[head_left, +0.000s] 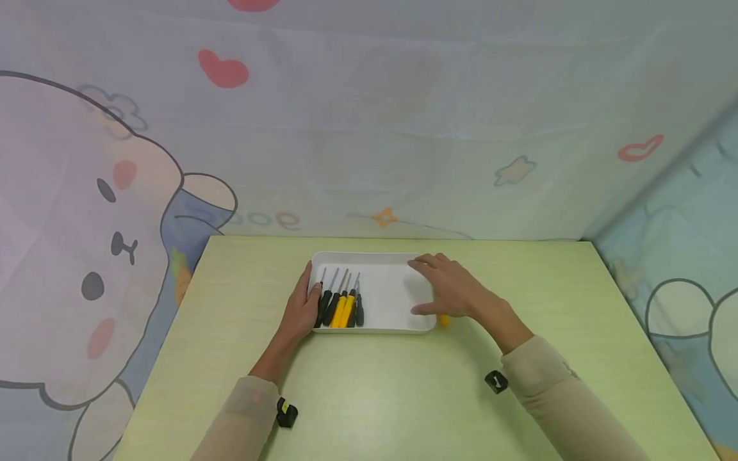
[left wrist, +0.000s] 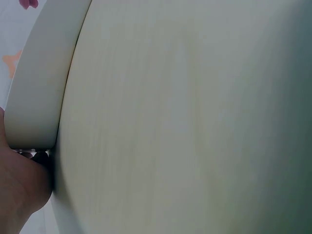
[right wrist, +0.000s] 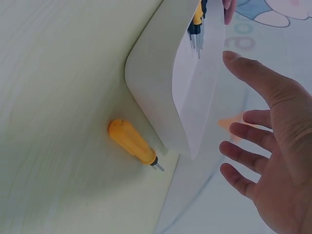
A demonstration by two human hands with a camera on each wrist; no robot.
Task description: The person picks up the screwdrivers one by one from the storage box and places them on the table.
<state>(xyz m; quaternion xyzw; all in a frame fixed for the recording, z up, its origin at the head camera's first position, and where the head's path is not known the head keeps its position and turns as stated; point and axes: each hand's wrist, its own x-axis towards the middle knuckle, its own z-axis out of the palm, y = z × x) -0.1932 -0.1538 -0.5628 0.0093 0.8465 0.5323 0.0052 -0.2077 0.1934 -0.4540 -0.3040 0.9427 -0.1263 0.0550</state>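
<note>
A white tray [head_left: 398, 291] lies on the table, with several screwdrivers [head_left: 343, 310] side by side in its left part. Their handles are black or yellow, and the shafts point to the back. My left hand [head_left: 301, 308] grips the tray's left end, thumb over the rim and fingers along the outside wall. Over the tray's right end hovers my right hand [head_left: 452, 285], fingers spread and holding nothing. Just outside that end, a yellow-handled screwdriver [right wrist: 131, 141] lies on the table; in the head view the right hand mostly hides it.
The pale green table [head_left: 369, 397] reaches back to a wall covering [head_left: 403, 128] printed with cartoon figures. A black wrist device [head_left: 286, 413] is at the left sleeve, and another black device [head_left: 496, 381] is by the right sleeve.
</note>
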